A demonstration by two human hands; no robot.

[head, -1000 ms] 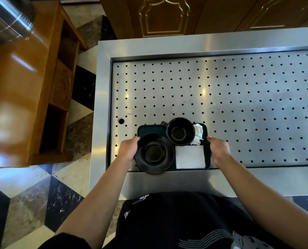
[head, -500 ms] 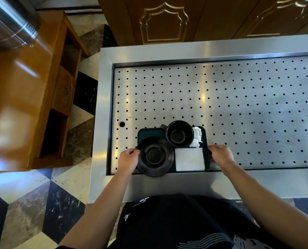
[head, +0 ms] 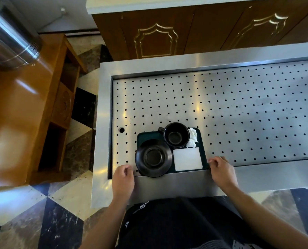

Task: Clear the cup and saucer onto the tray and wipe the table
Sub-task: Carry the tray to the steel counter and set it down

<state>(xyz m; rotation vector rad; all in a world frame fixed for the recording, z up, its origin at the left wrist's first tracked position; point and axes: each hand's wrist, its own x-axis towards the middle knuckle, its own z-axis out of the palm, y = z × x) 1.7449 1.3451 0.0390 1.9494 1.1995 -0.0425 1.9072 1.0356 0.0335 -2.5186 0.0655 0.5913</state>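
Both hands have come off the tray since the earlier frame, where they clasped its two short sides; now they sit back toward the lower part of the frame, and the tray lies at the near edge of the perforated steel counter (head: 221, 108).

Left hand (head: 123, 178) hangs just left of the saucer (head: 153, 157), fingers loosely curled, its grip empty and touching nothing that can be seen. Right hand (head: 222, 170) rests just beside the tray's right edge, fingers half bent, its grip also holding nothing; whether the fingertips brush the tray rim cannot be told.

The dark green tray (head: 146, 136) sits low and centre in the frame. The black saucer lies on its left half and overhangs the left and near edges, likely because it is too wide for the space left. The black cup (head: 176, 134) stands upright at the tray's far side, touching or nearly touching the saucer. A folded white napkin (head: 187, 159) lies flat in the near right corner, and a crumpled white tissue (head: 192, 138) is tucked against the cup's right side, so the wiping things seem gathered with the crockery.

By the look of it, clearing is done and the tray has been set down.
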